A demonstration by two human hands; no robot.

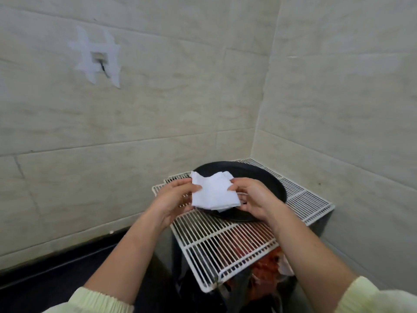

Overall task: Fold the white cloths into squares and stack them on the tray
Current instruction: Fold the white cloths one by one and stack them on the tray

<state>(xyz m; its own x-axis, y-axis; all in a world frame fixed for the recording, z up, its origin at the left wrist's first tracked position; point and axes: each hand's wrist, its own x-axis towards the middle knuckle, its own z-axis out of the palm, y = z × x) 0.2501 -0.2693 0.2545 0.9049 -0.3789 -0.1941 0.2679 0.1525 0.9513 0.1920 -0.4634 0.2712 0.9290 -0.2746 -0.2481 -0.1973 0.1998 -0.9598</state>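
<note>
Over the near-left part of a round black tray (261, 177), both hands hold one white cloth (213, 192) up between them. Both forearms reach forward from the near edge of the view, bare beyond pale yellow-green sleeves (94, 300) gathered at the cuffs. The left hand (173, 199) grips the cloth's left edge, thumb laid across the front face and fingers curled behind it. The right hand (253, 197) pinches the right edge near its upper corner between thumb and forefinger, the other fingers curled below and behind.

The cloth is folded to a rough square of several layers, its top edge uneven and its far-left corner sticking up. A white strip shows just under its lower right corner; whether that is another layer of the same cloth or one lying on the tray cannot be told. What shows of the tray's inside is plain dark surface with a low raised rim.

The tray rests on a white wire rack (225, 240) set in the corner where two pale tiled walls (158, 109) meet. Under the rack's near bars, red and dark things (267, 267) show, too blurred to name. On the left wall, strips of pale tape (84, 64) frame a small hole with a dark wire hanging from it.
</note>
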